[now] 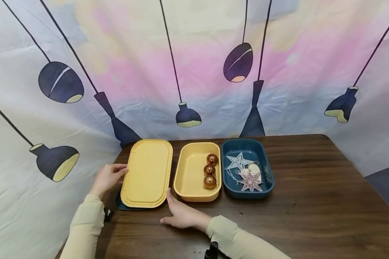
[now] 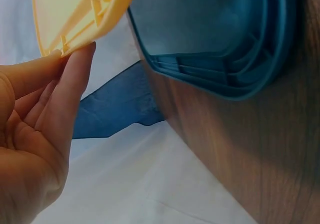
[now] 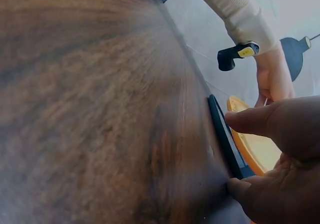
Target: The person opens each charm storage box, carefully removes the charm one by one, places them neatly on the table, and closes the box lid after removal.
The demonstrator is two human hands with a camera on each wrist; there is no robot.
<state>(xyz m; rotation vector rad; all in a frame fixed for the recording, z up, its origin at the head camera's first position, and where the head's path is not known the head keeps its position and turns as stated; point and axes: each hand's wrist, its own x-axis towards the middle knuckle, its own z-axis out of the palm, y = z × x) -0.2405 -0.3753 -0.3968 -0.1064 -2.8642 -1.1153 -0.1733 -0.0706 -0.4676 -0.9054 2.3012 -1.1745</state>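
Lid, boxes and ornaments on a dark wooden table (image 1: 314,187), handled by a person in pale sleeves. The left hand (image 1: 107,179) pinches the left edge of the yellow lid (image 1: 146,173) between thumb and fingers; its grip is closed down to the thickness of the rim. The right hand (image 1: 185,214) lies at the lid's lower right corner, its grip spread, with thumb and fingers well apart; whether a fingertip touches the lid cannot be told. The yellow lid is held above a dark blue lid (image 2: 267,67) on the table, a gap between them visible from the left wrist. Just to the right of the lids stands a yellow box (image 1: 189,176), with three shiny copper balls (image 1: 209,169) in a row along its right side. Beside it, a blue box (image 1: 246,195) contains a white star (image 1: 238,161), a glittery star (image 1: 251,182) and cream-coloured pieces (image 1: 255,169). Behind hangs a cloth (image 1: 210,72) printed with lamps.
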